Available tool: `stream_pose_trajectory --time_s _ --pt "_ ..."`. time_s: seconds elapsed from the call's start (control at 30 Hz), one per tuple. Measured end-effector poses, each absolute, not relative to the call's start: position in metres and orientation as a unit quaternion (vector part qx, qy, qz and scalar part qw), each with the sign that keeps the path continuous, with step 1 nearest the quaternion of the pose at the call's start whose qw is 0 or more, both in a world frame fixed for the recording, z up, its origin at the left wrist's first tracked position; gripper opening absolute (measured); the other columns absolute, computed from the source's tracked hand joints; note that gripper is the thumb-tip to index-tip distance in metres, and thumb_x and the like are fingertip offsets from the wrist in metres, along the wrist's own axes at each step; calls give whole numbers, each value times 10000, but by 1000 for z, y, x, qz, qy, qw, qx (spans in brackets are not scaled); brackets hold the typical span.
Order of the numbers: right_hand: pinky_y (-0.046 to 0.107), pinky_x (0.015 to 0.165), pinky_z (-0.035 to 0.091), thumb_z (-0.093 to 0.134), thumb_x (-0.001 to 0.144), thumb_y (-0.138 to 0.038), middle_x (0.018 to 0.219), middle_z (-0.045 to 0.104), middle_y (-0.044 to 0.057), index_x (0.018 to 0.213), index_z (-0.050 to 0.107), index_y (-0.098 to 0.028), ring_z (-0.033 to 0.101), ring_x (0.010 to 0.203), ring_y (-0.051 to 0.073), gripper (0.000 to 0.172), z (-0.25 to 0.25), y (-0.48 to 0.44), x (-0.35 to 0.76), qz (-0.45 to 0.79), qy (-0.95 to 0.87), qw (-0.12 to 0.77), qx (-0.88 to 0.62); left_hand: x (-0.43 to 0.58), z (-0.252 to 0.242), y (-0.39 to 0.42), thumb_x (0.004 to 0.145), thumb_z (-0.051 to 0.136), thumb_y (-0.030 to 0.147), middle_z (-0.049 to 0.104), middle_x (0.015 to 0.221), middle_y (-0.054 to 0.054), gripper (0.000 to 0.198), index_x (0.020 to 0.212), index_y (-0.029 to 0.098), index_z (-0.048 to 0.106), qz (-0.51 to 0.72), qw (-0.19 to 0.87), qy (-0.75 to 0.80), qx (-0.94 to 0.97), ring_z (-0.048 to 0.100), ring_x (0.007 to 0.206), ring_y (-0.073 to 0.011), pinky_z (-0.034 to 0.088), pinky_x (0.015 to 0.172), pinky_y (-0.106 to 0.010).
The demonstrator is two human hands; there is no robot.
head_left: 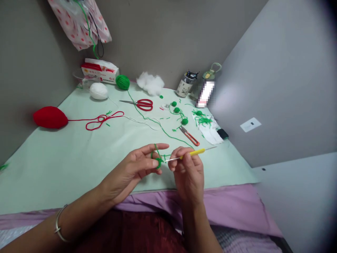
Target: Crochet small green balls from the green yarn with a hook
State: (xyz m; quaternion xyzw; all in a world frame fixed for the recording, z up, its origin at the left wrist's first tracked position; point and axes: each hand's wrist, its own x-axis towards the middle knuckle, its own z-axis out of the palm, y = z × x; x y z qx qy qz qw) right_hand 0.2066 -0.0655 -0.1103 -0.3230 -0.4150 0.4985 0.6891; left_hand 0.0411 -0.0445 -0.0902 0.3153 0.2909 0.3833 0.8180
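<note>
My left hand (139,161) pinches a small green crochet piece (158,163) between thumb and fingers, and a strand of green yarn loops over its raised index finger. In my right hand (188,167) is a crochet hook (193,153) with a yellow handle, gripped near its middle. The hook's thin metal tip points left and reaches the edge of the green piece; I cannot tell whether it is through a stitch. From the hands, the green strand runs back over the table to a green yarn ball (122,82).
Red-handled scissors (144,104) and orange thread snips (190,136) lie beyond my hands. Red yarn (50,117) and white yarn (99,91) sit to the left. Several small green balls (177,110) and white stuffing (150,83) are farther back. A pen cup (183,87) stands near the wall.
</note>
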Motion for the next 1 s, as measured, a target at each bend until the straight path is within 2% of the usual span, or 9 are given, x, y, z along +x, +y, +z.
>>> stream_pose_trajectory --time_s 0.13,0.23,0.33,0.47,0.67,0.87,1.0 --pt "289 640 539 651 991 -296 903 713 28 943 775 -249 636 693 134 141 -116 -68 201 435 -490 680 -330 46 -94 -49 826 831 226 724 975 -23 374 1196 255 784 418 762 318 378 638 927 -154 484 922 -281" --pt "299 678 528 638 998 -230 931 731 24 991 788 -267 645 724 133 154 -119 -69 200 373 -515 686 -353 47 -95 -51 821 850 231 715 974 -10 416 1226 286 770 440 739 332 388 633 942 -154 491 941 -293" --pt "297 675 530 630 1007 -240 932 751 20 986 779 -264 649 709 127 152 -119 -70 201 392 -494 694 -345 45 -94 -51 815 860 238 667 925 12 436 1236 305 768 448 730 343 385 618 924 -143 495 919 -276" --pt "270 655 558 605 1025 -273 941 778 18 968 752 -254 672 691 116 159 -116 -69 203 440 -449 706 -325 43 -92 -49 848 830 239 629 904 22 360 1198 316 790 450 719 345 402 578 879 -119 477 850 -229" --pt "303 657 587 552 1050 -312 923 783 36 969 710 -233 690 688 136 194 -113 -72 207 429 -479 687 -338 41 -89 -50 861 810 255 624 889 16 322 1178 316 802 447 718 348 404 575 886 -134 471 858 -242" --pt "349 687 573 516 1057 -240 946 755 41 1038 727 -254 682 737 160 212 -108 -79 208 310 -564 668 -373 39 -90 -51 842 826 267 635 888 -1 342 1181 310 804 452 694 369 422 590 907 -164 486 882 -277" --pt "386 743 594 505 1045 -169 973 774 50 1111 717 -282 725 891 205 249 -110 -83 208 199 -647 631 -379 40 -92 -50 843 821 251 642 885 5 338 1175 312 804 455 674 376 443 597 900 -163 481 896 -283"
